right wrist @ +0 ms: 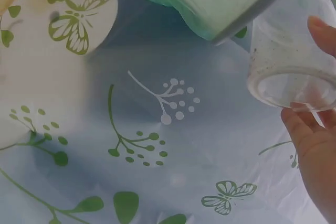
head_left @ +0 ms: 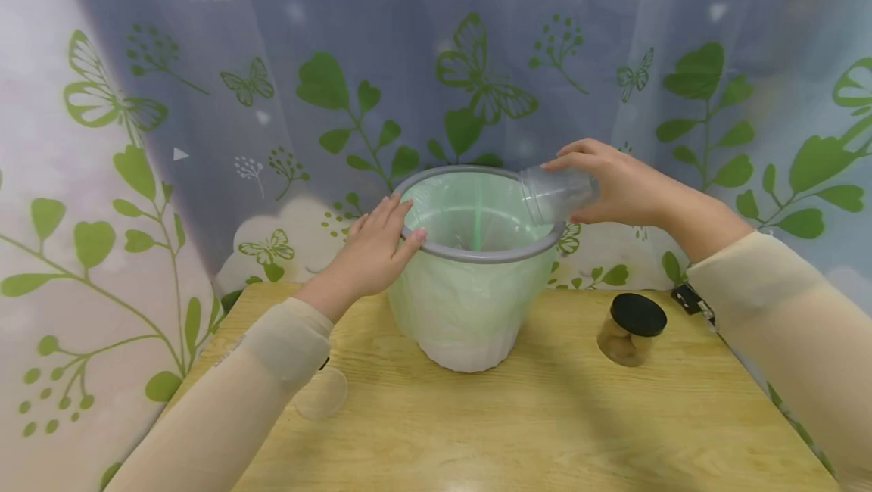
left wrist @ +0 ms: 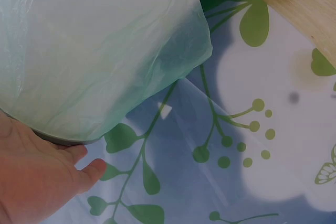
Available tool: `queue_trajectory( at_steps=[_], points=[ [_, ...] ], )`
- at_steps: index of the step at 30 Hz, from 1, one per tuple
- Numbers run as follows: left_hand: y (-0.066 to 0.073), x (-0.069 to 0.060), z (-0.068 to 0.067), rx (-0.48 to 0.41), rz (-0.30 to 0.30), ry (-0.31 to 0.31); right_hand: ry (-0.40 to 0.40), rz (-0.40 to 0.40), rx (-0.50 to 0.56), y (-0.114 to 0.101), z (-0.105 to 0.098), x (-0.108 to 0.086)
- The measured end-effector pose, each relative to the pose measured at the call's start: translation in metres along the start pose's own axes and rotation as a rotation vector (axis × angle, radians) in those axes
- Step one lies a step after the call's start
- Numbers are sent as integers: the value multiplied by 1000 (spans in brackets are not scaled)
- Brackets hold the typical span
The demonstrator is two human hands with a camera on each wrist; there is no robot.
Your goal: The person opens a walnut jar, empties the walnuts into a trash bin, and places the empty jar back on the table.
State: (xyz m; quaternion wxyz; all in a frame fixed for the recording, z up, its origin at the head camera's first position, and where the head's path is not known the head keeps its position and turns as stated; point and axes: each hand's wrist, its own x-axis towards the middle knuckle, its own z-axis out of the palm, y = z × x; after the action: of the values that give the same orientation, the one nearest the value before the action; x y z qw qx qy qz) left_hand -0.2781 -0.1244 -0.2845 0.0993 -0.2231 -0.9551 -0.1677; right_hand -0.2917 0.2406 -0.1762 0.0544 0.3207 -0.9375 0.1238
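Note:
A waste bin (head_left: 470,303) with a grey rim and a pale green plastic liner (left wrist: 121,72) stands upright on the table. My left hand (head_left: 371,253) rests on the left of the rim, its fingers fairly straight; the left wrist view shows the thumb beside the rim. At the right of the rim, my right hand (head_left: 623,185) grips a clear jar (head_left: 555,195) by its base end. The jar is tipped on its side, mouth toward the bin's opening. Small dark specks cling inside the jar (right wrist: 268,59) in the right wrist view.
A small jar (head_left: 632,331) with a black lid and brown contents stands right of the bin. A clear round lid (head_left: 322,395) lies partly behind my left sleeve. The wooden table (head_left: 518,424) meets a leaf-and-butterfly patterned curtain (head_left: 381,15) behind.

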Motion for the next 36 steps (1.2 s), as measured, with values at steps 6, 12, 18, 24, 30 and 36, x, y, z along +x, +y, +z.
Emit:
queue_trajectory(
  at_steps=[6,12,18,24,30,36],
  points=[
    [1,1,1,3,0,-4,8,-20,-2,2,2,0],
    [0,1,3,6,1,-7,5,-28,-10,3,3,-1],
    [-2,2,3,9,6,4,9,-39,-19,3,3,1],
    [-3,2,4,11,4,4,5,-32,-14,2,3,0],
    [-2,2,5,7,10,-2,3,-4,-7,2,4,-3],
    [-1,2,3,14,15,12,18,-26,-9,3,4,-4]
  ],
)
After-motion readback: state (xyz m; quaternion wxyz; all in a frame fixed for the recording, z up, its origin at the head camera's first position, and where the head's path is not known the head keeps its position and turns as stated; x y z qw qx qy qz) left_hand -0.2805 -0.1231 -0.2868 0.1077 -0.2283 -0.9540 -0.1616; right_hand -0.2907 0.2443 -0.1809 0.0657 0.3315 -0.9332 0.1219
